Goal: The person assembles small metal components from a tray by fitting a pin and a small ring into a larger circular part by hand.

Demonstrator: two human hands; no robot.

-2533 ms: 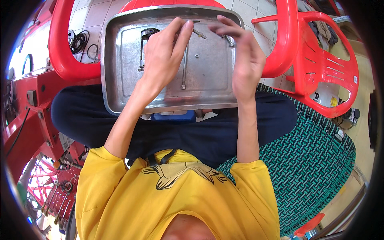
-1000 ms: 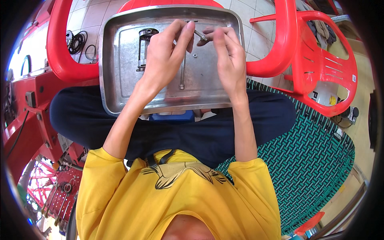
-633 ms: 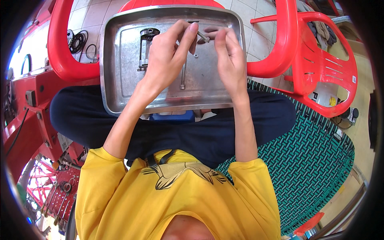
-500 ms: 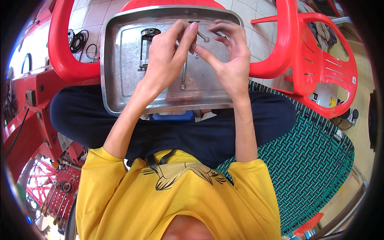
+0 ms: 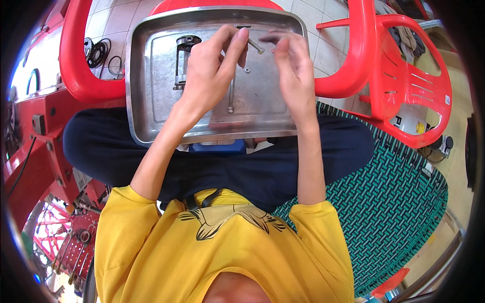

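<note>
My left hand (image 5: pixel 214 63) is over the metal tray on my lap, thumb and fingers pinched together. A bolt (image 5: pixel 256 46) slants out from its fingertips, its head to the lower right. My right hand (image 5: pixel 295 68) is apart from it at the tray's right side, thumb raised and fingers stretched but smeared by motion; I make out nothing in it. Below the left hand lies a long, thin bolt (image 5: pixel 231 98), its upper part hidden. A small nut (image 5: pixel 247 70) is beside it. Left of the hand stands a dark-topped metal frame part (image 5: pixel 181 63), partly covered.
The tray's rim (image 5: pixel 212 136) rests across my legs, against a red plastic chair (image 5: pixel 348 76). A small dark pin-like piece (image 5: pixel 242 26) lies near its far side. Another red chair (image 5: pixel 409 81) stands right. A green woven mat (image 5: pixel 384 202) is beside me, red machinery (image 5: pixel 50 141) left.
My right hand has drawn away from the left fingertips to the right, its thumb now raised, uncovering the nut. The left hand and the slanting bolt have hardly moved.
</note>
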